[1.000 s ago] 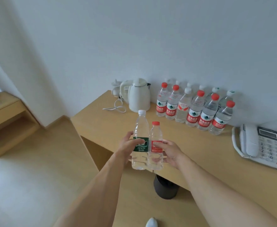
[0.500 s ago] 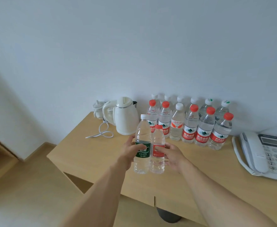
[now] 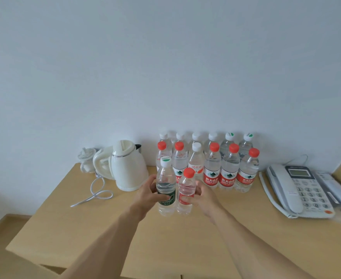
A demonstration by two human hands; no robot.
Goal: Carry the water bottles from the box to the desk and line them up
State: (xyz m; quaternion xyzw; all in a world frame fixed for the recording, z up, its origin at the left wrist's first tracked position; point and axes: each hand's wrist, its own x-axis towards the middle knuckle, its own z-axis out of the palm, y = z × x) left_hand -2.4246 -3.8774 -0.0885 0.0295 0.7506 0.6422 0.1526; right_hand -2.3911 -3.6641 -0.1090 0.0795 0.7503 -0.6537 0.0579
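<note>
Head view: two full water bottles carried upright, side by side and touching, above the desk [image 3: 68, 234] near the lined-up bottles [image 3: 211, 168] at the far wall. Left hand [image 3: 147, 195] wrapped round the green-label bottle [image 3: 166, 190] at its label; right hand [image 3: 202, 198] curled round the red-cap bottle [image 3: 186, 192]. Likely weighty, smooth, slightly squeezable plastic; mid-body hold best. Forearms stretched forward, converging. White kettle [image 3: 128, 168] left, telephone [image 3: 298, 188] right.

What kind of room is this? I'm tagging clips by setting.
Likely a hotel room or small office: a light wooden desk against a bare wall holds a white electric kettle, a white corded desk telephone and rows of bottled water.
</note>
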